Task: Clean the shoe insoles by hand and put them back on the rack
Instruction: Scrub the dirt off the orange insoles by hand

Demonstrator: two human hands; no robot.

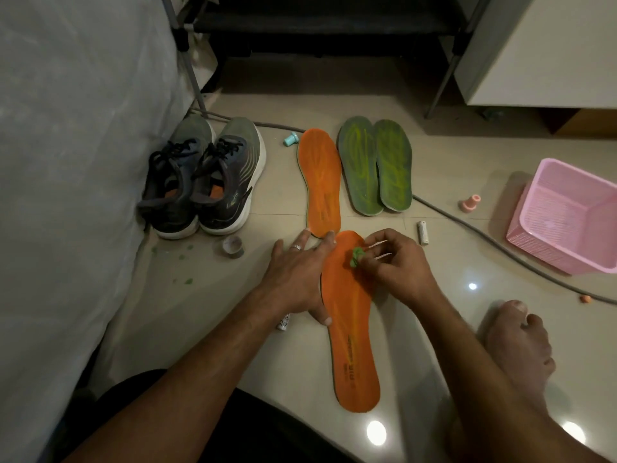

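Observation:
An orange insole (354, 345) lies lengthwise on the tiled floor in front of me. My left hand (297, 279) rests flat with fingers spread, pressing its left edge near the toe. My right hand (397, 262) pinches a small green wad (356, 256) against the insole's toe end. A second orange insole (320, 182) lies farther away, its heel touching my left fingertips. Two green insoles (375, 165) lie side by side to its right. The dark rack (320, 25) stands at the back.
A pair of grey sneakers (203, 178) sits at the left beside a white covered mass. A pink basket (567, 215) is at the right, a grey cable (500, 248) runs across the floor. Small caps, a tape roll (232, 246), a white tube (423, 232) and my bare foot (517, 339) surround the spot.

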